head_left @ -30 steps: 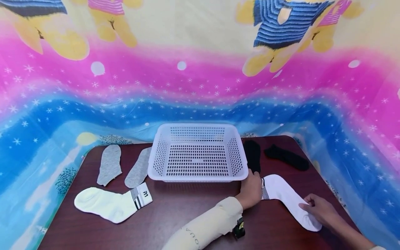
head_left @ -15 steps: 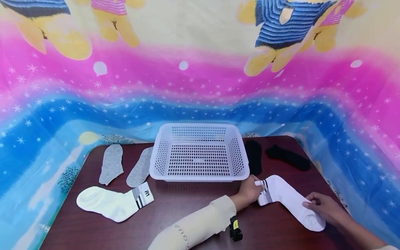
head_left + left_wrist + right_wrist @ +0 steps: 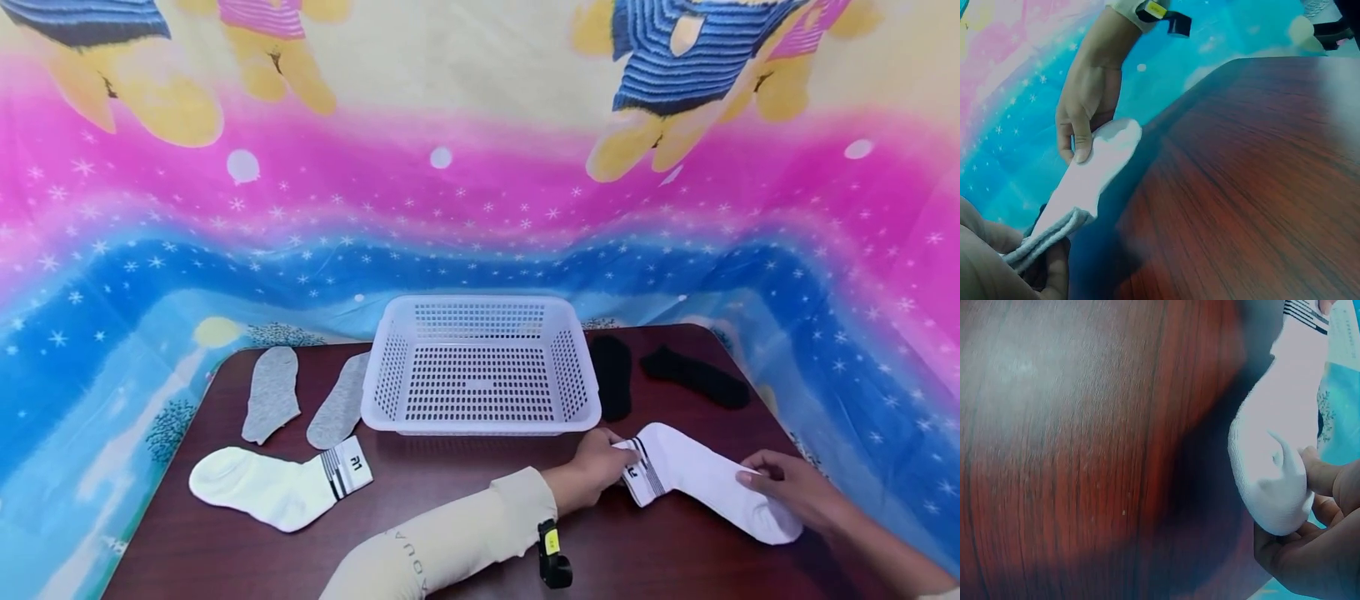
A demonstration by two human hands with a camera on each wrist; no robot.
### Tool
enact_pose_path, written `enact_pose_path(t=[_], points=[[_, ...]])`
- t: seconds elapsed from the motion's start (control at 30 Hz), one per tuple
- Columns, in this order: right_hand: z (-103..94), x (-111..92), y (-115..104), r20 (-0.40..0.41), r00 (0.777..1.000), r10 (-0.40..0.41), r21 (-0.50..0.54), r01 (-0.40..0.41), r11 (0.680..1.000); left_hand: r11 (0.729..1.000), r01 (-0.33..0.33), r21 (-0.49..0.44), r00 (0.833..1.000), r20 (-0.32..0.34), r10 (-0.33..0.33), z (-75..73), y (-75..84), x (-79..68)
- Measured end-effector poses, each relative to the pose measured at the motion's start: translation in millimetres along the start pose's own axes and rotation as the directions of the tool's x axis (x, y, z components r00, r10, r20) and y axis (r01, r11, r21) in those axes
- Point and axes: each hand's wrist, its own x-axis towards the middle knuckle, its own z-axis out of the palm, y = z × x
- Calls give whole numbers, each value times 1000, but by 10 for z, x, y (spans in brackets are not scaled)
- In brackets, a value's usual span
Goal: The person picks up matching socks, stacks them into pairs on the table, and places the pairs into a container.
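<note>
A white crew sock (image 3: 720,483) with black stripes and a dark mark on its cuff stretches between both hands at the right of the table. My left hand (image 3: 596,462) pinches the cuff just in front of the basket's right corner; the left wrist view shows the cuff opening between thumb and fingers. At the toe end my right hand (image 3: 798,492) grips the sock, thumb on top and fingers beneath, as the right wrist view (image 3: 1316,531) shows. In that view the sock's shadow falls on the table beside it. A matching white sock (image 3: 273,492) lies flat at the left.
A white plastic basket (image 3: 480,423) stands at the back middle. Left of it lie two grey socks, one (image 3: 272,396) apart and one (image 3: 339,404) partly behind the basket. On its right are two black socks, one close by (image 3: 613,379) and one farther out (image 3: 693,377).
The left hand has drawn the cuff out from beside the basket, toward the front, so its stripes and mark now show. The right hand has shifted slightly right with the toe.
</note>
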Motion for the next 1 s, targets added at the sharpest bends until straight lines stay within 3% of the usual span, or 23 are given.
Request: enact_pose_path(t=[0.2, 0.4, 0.53, 0.73, 0.9, 1.0], points=[[15, -26, -119, 7, 1000, -19, 35, 19, 999, 990, -78, 119, 996, -26, 81, -82, 25, -124], [71, -60, -232, -10, 999, -33, 66, 34, 997, 990, -95, 106, 994, -41, 100, -174, 4, -310], [91, -63, -314, 23, 1000, -20, 69, 18, 997, 987, -106, 121, 992, -52, 113, -272, -50, -422], [165, -91, -485, 49, 998, -33, 116, 27, 993, 992, -121, 46, 992, -25, 123, -514, -75, -533], [228, -102, -661, 103, 995, 10, 140, -24, 990, 996, -89, -4, 996, 14, 89, -736, -74, -593], [266, -92, -755, 134, 991, -9, 172, -14, 985, 997, -78, -8, 997, 26, 78, -874, -63, -620]])
